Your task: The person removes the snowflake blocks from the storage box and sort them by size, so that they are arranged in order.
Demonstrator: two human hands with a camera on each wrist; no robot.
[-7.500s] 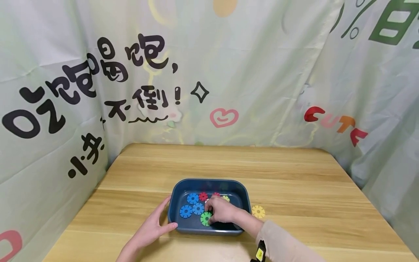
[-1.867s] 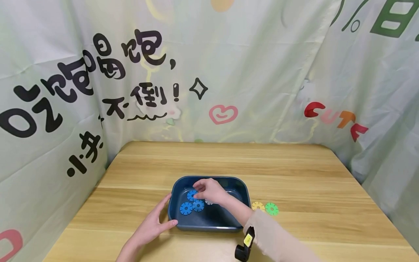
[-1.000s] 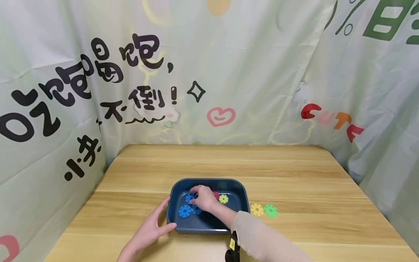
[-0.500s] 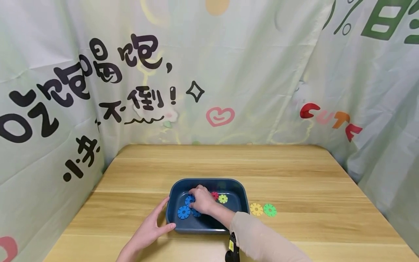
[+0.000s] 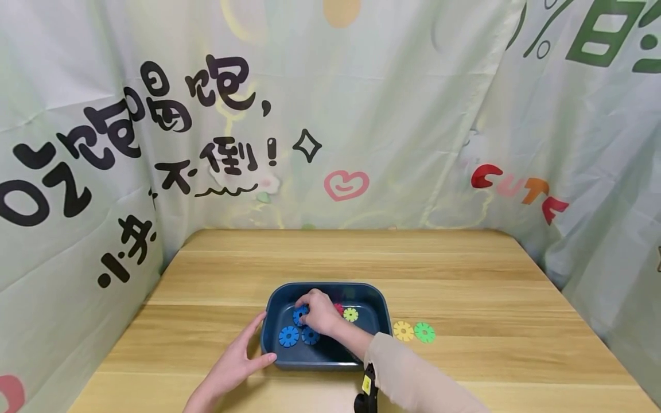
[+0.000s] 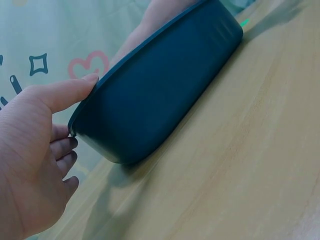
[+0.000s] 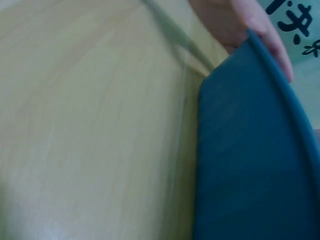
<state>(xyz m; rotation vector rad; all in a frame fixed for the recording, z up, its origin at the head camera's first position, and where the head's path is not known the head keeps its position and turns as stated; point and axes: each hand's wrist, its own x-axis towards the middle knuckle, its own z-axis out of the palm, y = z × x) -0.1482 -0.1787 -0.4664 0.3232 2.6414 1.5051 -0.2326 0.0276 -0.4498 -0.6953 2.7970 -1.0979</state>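
Observation:
A dark blue tray (image 5: 381, 301) stands near the table's front. My left hand (image 5: 234, 357) holds its left end, thumb at the front corner and fingers along the side; the left wrist view shows the thumb (image 6: 75, 92) on the rim. Inside the tray, my right hand (image 5: 322, 314) pinches a blue notched plastic disc (image 5: 297, 316) between thumb and fingers. Two more blue discs (image 5: 288, 336) lie just in front of it. To the right of the hand are a red disc (image 5: 338, 308), partly covered, and a yellow-green disc (image 5: 350, 314). The right wrist view shows mostly the tray's outer wall (image 7: 250, 150).
On the wooden table (image 5: 465, 287), right of the tray, a yellow disc (image 5: 403, 331) and a green disc (image 5: 424, 332) lie side by side. Printed curtains (image 5: 403, 115) surround the table's back and sides. A black camera (image 5: 368, 390) is strapped at my right wrist.
The green disc has gone from the tray to beside the yellow one on the table. My right hand has lowered onto the rear blue disc, which has shifted slightly. My left hand stays put.

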